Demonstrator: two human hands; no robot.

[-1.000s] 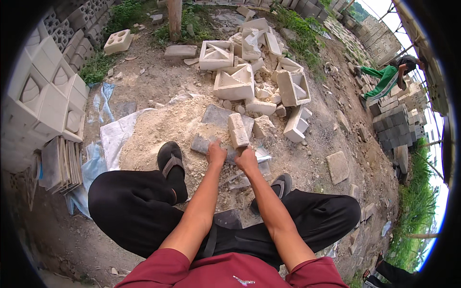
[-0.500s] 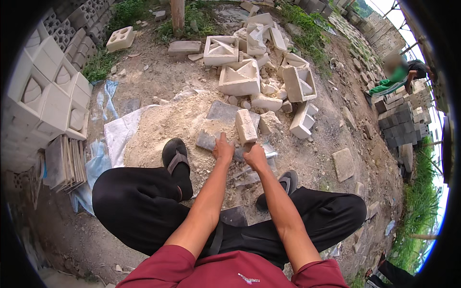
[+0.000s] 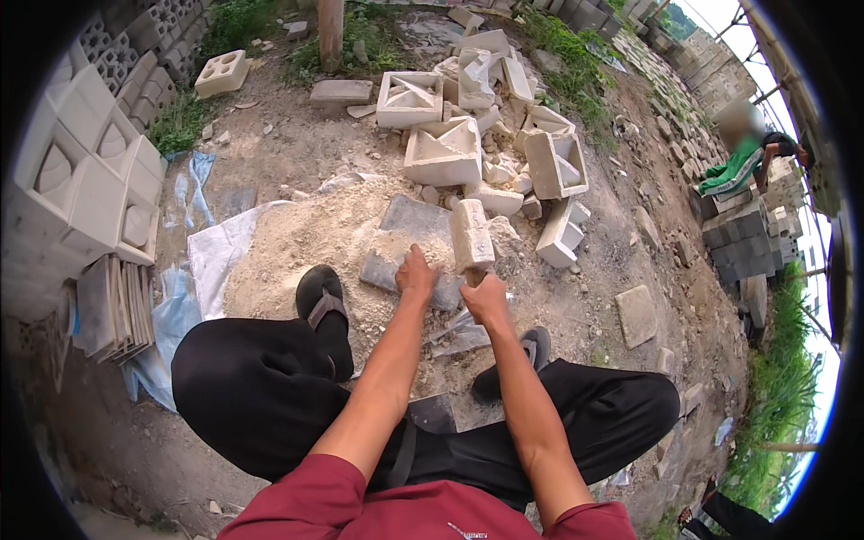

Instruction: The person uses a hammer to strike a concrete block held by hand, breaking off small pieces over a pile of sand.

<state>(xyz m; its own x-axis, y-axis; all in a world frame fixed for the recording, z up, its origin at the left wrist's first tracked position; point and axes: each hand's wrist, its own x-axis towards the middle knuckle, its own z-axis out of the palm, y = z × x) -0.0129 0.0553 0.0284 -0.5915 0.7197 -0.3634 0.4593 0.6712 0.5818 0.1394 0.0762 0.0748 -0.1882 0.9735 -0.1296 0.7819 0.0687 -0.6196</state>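
Apparently, grit [image 3: 279,247] had been crushed, while hollow blocks [image 3: 441,173] were left. Beside the right edge of the grey slab [image 3: 416,213], a mallet [image 3: 472,239] was gripped in the right hand [image 3: 486,299], fingers curled; whether anything was pinched by the left hand [image 3: 416,277], at the near edge, couldn't be told.

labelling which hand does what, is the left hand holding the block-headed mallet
No, the right hand grips the block-headed mallet, while the left hand is down at the grey slab.
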